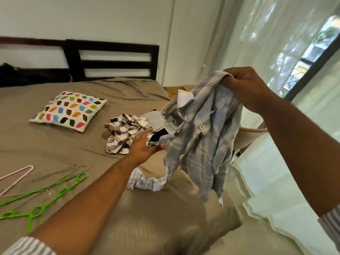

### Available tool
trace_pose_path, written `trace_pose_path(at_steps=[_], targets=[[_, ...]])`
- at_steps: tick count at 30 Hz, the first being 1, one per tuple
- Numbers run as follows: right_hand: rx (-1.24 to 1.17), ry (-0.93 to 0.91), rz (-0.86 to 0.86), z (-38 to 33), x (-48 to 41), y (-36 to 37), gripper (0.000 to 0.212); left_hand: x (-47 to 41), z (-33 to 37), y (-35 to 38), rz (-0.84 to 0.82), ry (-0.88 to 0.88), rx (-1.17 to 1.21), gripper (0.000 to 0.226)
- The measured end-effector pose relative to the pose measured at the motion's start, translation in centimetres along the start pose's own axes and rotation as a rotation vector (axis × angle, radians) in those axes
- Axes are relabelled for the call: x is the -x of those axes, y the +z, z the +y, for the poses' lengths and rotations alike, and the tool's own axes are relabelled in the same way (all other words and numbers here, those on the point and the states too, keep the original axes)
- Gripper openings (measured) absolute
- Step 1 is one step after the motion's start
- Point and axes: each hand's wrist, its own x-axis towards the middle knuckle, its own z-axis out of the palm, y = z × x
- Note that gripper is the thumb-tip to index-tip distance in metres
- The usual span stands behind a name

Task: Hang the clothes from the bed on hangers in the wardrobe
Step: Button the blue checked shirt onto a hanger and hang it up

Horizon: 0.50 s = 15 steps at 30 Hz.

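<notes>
the right hand [246, 83] grips the pale plaid shirt [200, 137] by its collar, lifted over the bed [46, 144]; 1 sleeve trails on it. the left hand [143, 144], fingers straight, touches the shirt's edge.

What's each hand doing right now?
Left hand: open, fingers straight, by the shirt.
Right hand: grips the shirt by its collar.

Pale plaid shirt [202, 137] in right hand [244, 83]
</notes>
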Motion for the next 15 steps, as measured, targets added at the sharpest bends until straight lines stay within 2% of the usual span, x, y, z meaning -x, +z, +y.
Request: trace_pose_path(at_steps=[2, 4, 6, 7, 10, 12, 13, 15], targets=[[-0.098, 0.013, -0.004, 0.2, 0.7, -0.6, 0.025, 0.1, 1.0, 0.4, -0.169, 0.057, 0.038, 0.070], [-0.184, 0.052, 0.004, 0.8, 1.5, -1.3, 0.032, 1.2, 2.3, 1.7, -0.298, 0.030, 0.074, 0.037], [-0.178, 0.085, 0.018, 1.7, 2.4, -2.1, 0.033, 2.2, 2.9, 2.2, -0.194, -0.009, 0.103, 0.022], [-0.105, 0.093, 0.033, 2.2, 2.7, -2.6, 0.030, 2.8, 3.2, 1.7, -0.101, -0.033, 0.153, 0.022], [0.268, 0.094, 0.059, 4.5, 3.5, -5.0, 0.018, 4.8, 5.2, -3.3, 0.205, -0.072, 0.275, 0.024], [0.404, 0.121, 0.010, 5.9, 4.0, -6.0, 0.014, 7.0, 7.1, -7.8, 0.327, 0.005, 0.185, 0.019], [0.412, 0.141, -0.036, 6.3, 4.4, -6.2, 0.012, 8.5, 8.4, -10.0, 0.356, 0.059, 0.116, 0.020], [0.369, 0.156, -0.189, 6.7, 5.4, -6.5, 0.010, 10.9, 9.9, -14.8, 0.309, 0.121, 0.062, 0.023]])
